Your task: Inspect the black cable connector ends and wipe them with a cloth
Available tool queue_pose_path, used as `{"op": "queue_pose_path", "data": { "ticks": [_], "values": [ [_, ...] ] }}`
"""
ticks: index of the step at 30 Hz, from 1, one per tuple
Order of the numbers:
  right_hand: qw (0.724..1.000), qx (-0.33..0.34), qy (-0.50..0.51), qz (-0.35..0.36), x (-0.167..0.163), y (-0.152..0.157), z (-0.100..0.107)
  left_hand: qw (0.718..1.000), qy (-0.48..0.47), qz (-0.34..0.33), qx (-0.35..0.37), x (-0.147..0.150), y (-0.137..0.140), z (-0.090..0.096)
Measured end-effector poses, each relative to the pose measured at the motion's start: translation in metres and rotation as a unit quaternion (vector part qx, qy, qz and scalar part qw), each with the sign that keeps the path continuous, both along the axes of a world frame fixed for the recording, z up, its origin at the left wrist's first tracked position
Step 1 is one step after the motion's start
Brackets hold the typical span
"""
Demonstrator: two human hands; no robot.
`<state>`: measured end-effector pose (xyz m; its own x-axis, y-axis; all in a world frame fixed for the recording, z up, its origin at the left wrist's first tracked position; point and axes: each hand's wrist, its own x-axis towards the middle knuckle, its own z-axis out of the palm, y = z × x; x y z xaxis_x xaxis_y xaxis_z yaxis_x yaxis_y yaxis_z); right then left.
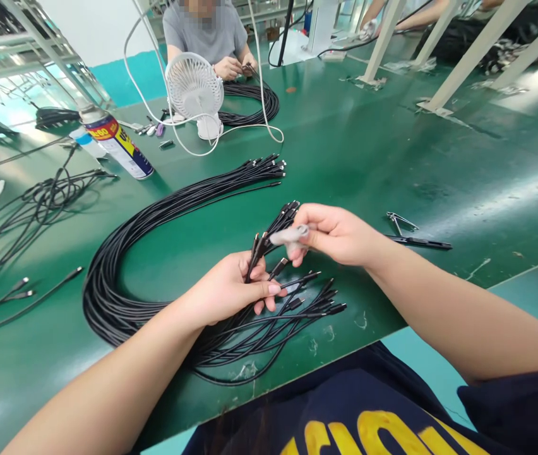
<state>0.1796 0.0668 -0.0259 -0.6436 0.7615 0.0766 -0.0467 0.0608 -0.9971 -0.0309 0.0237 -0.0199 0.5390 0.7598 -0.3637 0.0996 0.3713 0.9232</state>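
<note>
A thick bundle of black cables [103,272] curves in a U on the green table, with its connector ends toward the right. My left hand [231,287] is closed around several cable ends, their plugs sticking out past the thumb and fingers. Just above and right of it, my right hand [340,235] pinches a crumpled whitish cloth [288,236] close to the plugs. Whether the cloth touches a plug I cannot tell. Loose cable ends [316,306] fan out below my left hand, near the table's front edge.
A spray can [120,144] and a white fan [196,95] stand beyond the bundle. Tangled cables [46,202] lie at left. Metal nippers [401,222] and a black tool [423,242] rest at right. Opposite, a person [205,38] handles another cable coil [254,104].
</note>
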Motion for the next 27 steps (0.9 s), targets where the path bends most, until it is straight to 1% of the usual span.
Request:
{"op": "queue_pose_path", "data": {
  "ticks": [2, 3, 5, 6, 8, 9, 10, 12, 14, 17, 20, 22, 23, 27],
  "values": [
    [0.999, 0.015, 0.017, -0.033, 0.006, 0.004, 0.0, 1.0, 0.002, -0.005, -0.003, 0.0, 0.0, -0.001],
    [0.999, 0.022, 0.014, -0.037, 0.007, 0.005, 0.0, 1.0, 0.002, -0.005, -0.004, 0.0, 0.0, -0.002],
    [0.998, 0.053, -0.025, -0.017, 0.006, 0.005, -0.002, 1.0, 0.005, -0.003, -0.002, 0.001, 0.0, -0.003],
    [0.995, 0.083, -0.057, 0.0, 0.003, 0.003, -0.002, 1.0, 0.012, -0.003, 0.002, 0.001, 0.001, -0.002],
    [0.978, 0.163, -0.127, 0.035, -0.004, -0.004, -0.001, 0.999, 0.038, -0.008, 0.018, 0.002, 0.001, -0.001],
    [0.969, 0.191, -0.152, 0.046, -0.009, -0.008, 0.0, 0.998, 0.056, -0.012, 0.029, 0.002, 0.001, 0.0],
    [0.964, 0.2, -0.167, 0.053, -0.012, -0.011, 0.001, 0.996, 0.074, -0.016, 0.041, 0.003, 0.0, 0.001],
    [0.966, 0.178, -0.179, 0.052, -0.018, -0.017, 0.002, 0.993, 0.101, -0.019, 0.059, 0.004, -0.001, 0.004],
    [0.977, 0.125, -0.169, 0.032, -0.02, -0.018, 0.001, 0.991, 0.113, -0.018, 0.07, 0.004, -0.003, 0.005],
    [0.991, 0.041, -0.126, 0.001, -0.019, -0.014, -0.004, 0.991, 0.113, -0.012, 0.073, 0.003, -0.004, 0.004],
    [0.994, -0.011, -0.109, 0.007, -0.018, -0.008, -0.01, 0.992, 0.108, -0.008, 0.064, 0.002, -0.003, 0.0],
    [0.991, -0.013, -0.132, 0.009, -0.018, -0.007, -0.012, 0.992, 0.107, -0.005, 0.064, 0.002, -0.002, -0.003],
    [0.989, 0.0, -0.148, 0.009, -0.019, -0.007, -0.012, 0.992, 0.109, -0.006, 0.067, 0.001, -0.001, -0.005],
    [0.977, 0.09, -0.189, 0.024, -0.021, -0.014, -0.008, 0.987, 0.13, -0.029, 0.09, -0.001, -0.001, -0.007]
  ]
}}
